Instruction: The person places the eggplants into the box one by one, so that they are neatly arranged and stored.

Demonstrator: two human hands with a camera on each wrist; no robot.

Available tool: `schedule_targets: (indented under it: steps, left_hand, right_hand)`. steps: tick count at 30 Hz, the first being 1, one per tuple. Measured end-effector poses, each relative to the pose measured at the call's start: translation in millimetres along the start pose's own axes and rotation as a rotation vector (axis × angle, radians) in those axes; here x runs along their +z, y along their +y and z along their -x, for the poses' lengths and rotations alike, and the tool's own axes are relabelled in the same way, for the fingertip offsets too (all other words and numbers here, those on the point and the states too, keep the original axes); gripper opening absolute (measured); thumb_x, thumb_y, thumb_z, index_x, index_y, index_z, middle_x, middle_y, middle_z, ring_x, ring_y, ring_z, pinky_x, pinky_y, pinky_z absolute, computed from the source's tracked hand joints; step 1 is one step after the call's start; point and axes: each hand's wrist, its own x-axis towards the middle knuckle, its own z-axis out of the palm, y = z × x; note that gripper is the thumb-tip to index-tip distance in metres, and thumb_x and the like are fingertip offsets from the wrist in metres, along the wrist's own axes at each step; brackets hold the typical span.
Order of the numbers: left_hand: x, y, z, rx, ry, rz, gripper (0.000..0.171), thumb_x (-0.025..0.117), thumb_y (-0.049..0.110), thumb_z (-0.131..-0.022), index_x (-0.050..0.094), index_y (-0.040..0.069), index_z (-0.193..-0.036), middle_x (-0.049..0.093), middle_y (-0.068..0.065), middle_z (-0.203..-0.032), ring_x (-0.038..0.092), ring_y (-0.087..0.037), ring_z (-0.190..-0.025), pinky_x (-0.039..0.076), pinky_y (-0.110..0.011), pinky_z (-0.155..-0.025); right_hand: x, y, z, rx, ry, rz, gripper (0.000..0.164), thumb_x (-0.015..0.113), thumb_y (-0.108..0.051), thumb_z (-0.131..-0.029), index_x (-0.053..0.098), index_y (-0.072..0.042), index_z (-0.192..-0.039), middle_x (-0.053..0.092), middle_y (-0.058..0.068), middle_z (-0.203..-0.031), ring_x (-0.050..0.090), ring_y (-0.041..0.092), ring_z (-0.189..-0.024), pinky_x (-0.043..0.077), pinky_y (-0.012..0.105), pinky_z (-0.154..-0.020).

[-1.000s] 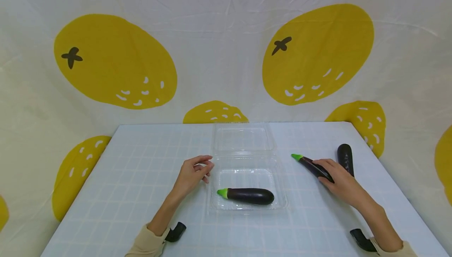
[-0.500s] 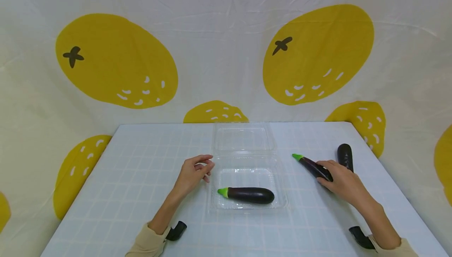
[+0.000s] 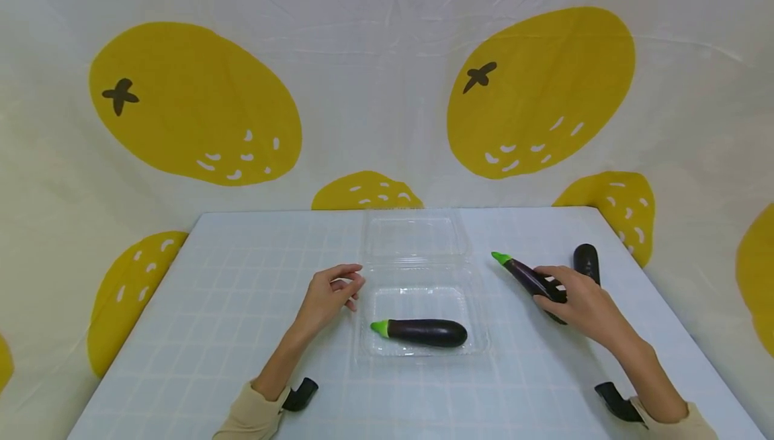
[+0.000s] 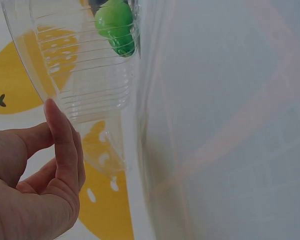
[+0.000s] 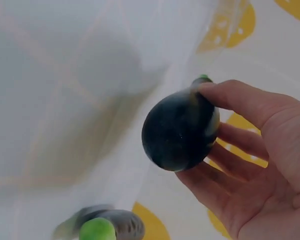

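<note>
Hanging at the back is a big pale cloth [image 3: 375, 91] with yellow fruit shapes on it. Next comes the white table [image 3: 157, 359], with faint squares. On it sits a clear plastic box [image 3: 423, 299], its lid [image 3: 414, 238] laid open at the far side. The right hand [image 3: 583, 305] pinches the fat end of one eggplant [image 3: 526, 277], right of the box, green tip pointing away to the left. The left hand [image 3: 326, 295] is loosely bent and holds nothing, just by the box's left edge; I can't tell if it touches. A second eggplant [image 3: 427, 333] lies sideways inside the box. A third eggplant [image 3: 586, 262] lies behind the right hand, partly hidden.
</note>
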Motion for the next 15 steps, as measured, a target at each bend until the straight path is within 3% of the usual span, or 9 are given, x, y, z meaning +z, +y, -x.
schedule_targets:
  steps: [15]
  left_hand:
    - [-5.3,-7.2,-2.7,0.024,-0.052,0.037,0.038,0.073,0.009,-0.096,0.066,-0.005,-0.130,0.067,-0.014,-0.102,0.065,-0.021,-0.061,0.059,-0.023,-0.061]
  right_hand:
    - [-12,-16,-8,-0.048,0.015,-0.169,0.053,0.085,-0.011,-0.085,0.063,0.002,-0.132,0.067,0.022,-0.124,0.068,0.039,-0.103,0.060,0.051,-0.083]
